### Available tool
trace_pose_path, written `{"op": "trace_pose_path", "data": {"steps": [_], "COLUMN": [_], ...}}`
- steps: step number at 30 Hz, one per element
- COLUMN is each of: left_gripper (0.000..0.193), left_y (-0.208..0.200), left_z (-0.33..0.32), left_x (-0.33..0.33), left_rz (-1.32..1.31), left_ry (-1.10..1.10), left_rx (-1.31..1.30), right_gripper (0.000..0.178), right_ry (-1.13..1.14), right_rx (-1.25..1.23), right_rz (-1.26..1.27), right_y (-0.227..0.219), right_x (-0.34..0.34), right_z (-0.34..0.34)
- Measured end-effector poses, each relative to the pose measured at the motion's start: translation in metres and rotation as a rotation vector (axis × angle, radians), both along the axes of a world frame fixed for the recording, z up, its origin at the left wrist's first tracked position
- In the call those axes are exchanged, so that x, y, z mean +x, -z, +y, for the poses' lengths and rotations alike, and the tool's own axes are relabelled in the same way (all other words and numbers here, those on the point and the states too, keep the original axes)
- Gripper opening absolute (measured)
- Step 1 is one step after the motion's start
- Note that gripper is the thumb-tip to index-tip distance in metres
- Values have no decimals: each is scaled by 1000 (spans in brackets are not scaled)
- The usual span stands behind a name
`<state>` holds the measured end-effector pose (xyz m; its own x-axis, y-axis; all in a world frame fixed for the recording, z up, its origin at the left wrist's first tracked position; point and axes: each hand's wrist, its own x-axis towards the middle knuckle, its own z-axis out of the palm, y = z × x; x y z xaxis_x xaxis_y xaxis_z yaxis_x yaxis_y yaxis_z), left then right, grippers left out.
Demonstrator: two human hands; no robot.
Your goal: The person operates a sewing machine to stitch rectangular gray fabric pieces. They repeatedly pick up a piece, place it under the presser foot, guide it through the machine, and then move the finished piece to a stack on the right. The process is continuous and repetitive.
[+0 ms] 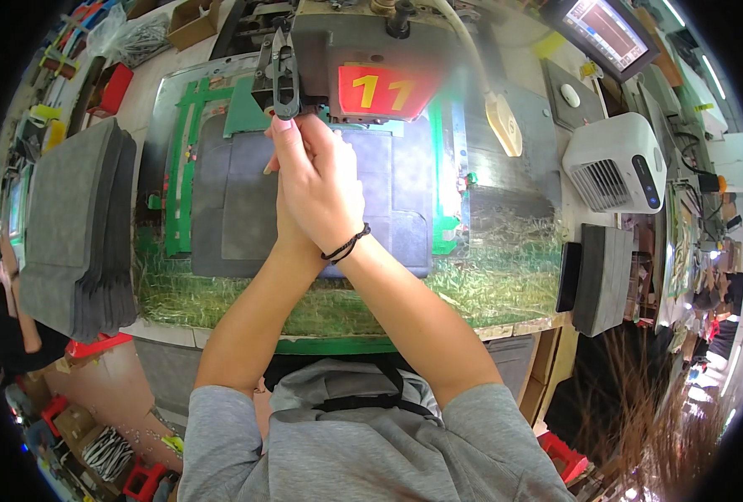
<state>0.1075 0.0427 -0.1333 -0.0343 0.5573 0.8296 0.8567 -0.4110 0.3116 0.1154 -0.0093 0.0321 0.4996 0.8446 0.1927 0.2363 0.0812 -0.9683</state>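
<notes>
My right hand (325,171) lies over my left hand (286,219), both at the front of a machine head (313,50). The right fingers are curled closed, with the thumb pointing forward; what they hold, if anything, is hidden. Most of my left hand's fingers are covered by the right. Just beyond the right thumb are grey thread snips (285,99), points away from me, against the machine head; I cannot tell whether they are gripped. Beneath my hands a flat dark grey panel (392,197) lies within a plate edged with green tape (179,176).
A stack of grey panels (66,213) stands left, with a red box (112,90) behind it. On the right are a white air cooler (614,163), a grey block-like stack (602,276), a black phone-like slab (568,276), a mouse (570,94) and a screen (602,33). A cream handle-shaped piece (503,124) hangs by a cable.
</notes>
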Motion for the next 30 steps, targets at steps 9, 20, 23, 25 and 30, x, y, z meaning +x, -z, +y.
{"op": "trace_pose_path", "data": {"steps": [9, 20, 23, 25, 30], "left_gripper": [52, 52, 55, 56, 57], "left_y": [-103, -115, -109, -108, -108], "left_z": [-58, -55, -48, -46, -43], "left_x": [-43, -33, -34, -33, -32], "left_rz": [442, 603, 643, 654, 645], "left_ry": [417, 339, 335, 330, 357], "left_rx": [-396, -545, -558, -563, -557], "right_gripper": [21, 41, 58, 60, 62], "right_ry": [-418, 83, 133, 130, 334], "right_rx": [31, -613, -684, -681, -533], "right_rz": [40, -552, -301, -275, 106], "right_y": [-27, 127, 186, 174, 194], "right_x": [58, 119, 106, 103, 103], "right_z": [-110, -437, -472, -467, -489]}}
